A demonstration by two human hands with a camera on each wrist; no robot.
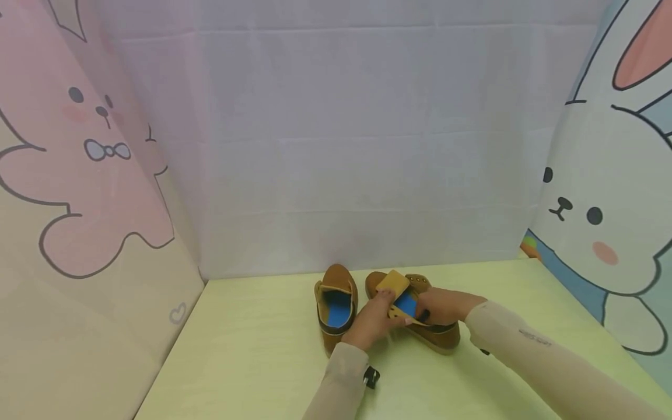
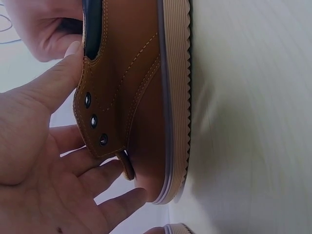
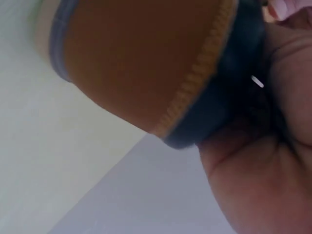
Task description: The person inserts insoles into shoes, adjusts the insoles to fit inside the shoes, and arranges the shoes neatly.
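Observation:
A brown lace-up shoe (image 1: 440, 339) without laces, with a blue insole (image 1: 406, 304), sits on the table at an angle. My left hand (image 1: 371, 322) holds its near eyelet flap (image 2: 100, 119), the thumb at the collar edge and the fingers spread behind and along the toe. The tan tongue (image 1: 394, 283) stands raised above that hand. At the heel end, my right hand (image 1: 447, 305) grips the dark collar (image 3: 197, 124), fingers reaching into the opening and partly hidden. A matching brown shoe (image 1: 338, 276) stands upright to the left, close beside my left hand.
The pale yellow-green table (image 1: 252, 350) reaches back to a white cloth (image 1: 357, 146). Cloth walls with cartoon animals, a pink one (image 1: 121, 198) on the left and a white rabbit (image 1: 625, 192) on the right, border its sides.

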